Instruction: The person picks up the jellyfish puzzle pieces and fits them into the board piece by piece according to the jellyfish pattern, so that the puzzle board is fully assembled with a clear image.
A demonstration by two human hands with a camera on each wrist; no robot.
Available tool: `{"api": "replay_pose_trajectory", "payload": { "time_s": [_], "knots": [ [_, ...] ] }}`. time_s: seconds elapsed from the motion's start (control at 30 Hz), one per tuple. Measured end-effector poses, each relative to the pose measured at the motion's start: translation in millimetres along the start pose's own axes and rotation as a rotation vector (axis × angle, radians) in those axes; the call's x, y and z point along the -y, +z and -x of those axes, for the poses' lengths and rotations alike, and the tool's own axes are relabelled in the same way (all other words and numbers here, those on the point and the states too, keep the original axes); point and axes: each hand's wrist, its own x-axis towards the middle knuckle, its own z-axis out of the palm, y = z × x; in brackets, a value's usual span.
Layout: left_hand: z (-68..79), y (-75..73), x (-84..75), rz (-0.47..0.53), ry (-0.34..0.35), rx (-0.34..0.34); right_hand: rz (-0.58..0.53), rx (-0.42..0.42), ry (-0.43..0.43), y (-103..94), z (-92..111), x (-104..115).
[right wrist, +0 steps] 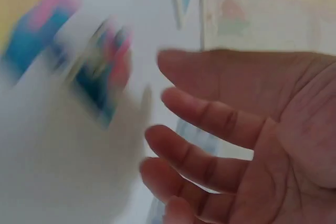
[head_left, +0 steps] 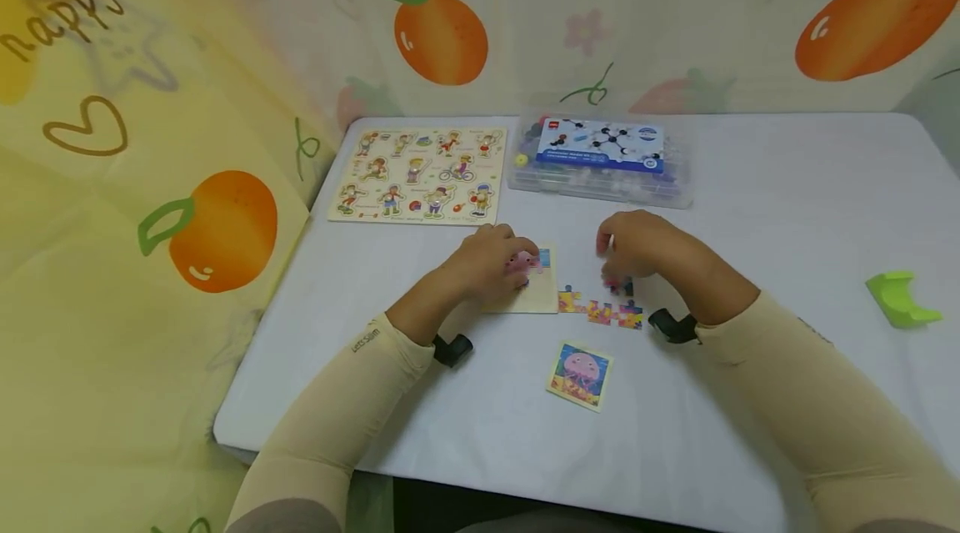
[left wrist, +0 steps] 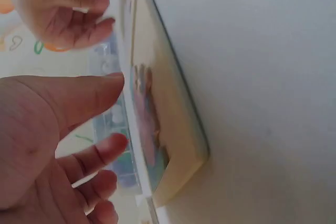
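My left hand [head_left: 491, 264] hovers over the left part of a small wooden puzzle board [head_left: 542, 295], its fingers spread and nothing between them in the left wrist view. Pink and blue jigsaw pieces [left wrist: 146, 124] lie in the board's frame. My right hand [head_left: 633, 243] is just beyond the board's right side, fingers loosely bent and holding nothing. Close below its fingertips sits a blurred pink and blue jigsaw piece [right wrist: 107, 72]. Several more yellow and pink jigsaw pieces [head_left: 600, 313] lie beside the board. Nearer to me is a jellyfish picture card [head_left: 581, 374].
A wooden board with figures of children [head_left: 420, 174] lies at the back left. Beside it stands a clear plastic case [head_left: 600, 183] with a molecule-model label. A green curved plastic piece [head_left: 902, 299] lies far right. Patterned cloth [head_left: 525, 32] hangs behind the white table [head_left: 780, 183].
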Motion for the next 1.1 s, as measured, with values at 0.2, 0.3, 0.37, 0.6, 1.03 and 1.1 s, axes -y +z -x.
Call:
{"api": "replay_pose_trajectory", "payload": {
  "time_s": [0.2,0.3,0.37,0.6,1.03,1.1],
  "knots": [
    [-3.9,4.5,1.7,0.026,0.01,0.031,-0.014,0.017,-0.033,9.6,16,-24],
    [-3.8,5.2,4.5,0.054,0.004,0.036,-0.028,-0.014,-0.058,16.4,20,-27],
    [-4.4,4.8,5.2,0.072,0.006,0.038,-0.044,-0.04,-0.064,18.8,21,-28],
    [-7.2,3.8,4.9,0.095,-0.013,0.042,-0.212,-0.133,-0.091,16.8,12,-21],
    [-11.8,-0.5,12.5,0.165,0.017,0.073,-0.473,-0.013,-0.128,27.7,-31,32],
    [-14.0,0.1,13.1,0.171,0.022,0.068,-0.448,-0.02,-0.125,29.0,-32,36]
  ]
}}
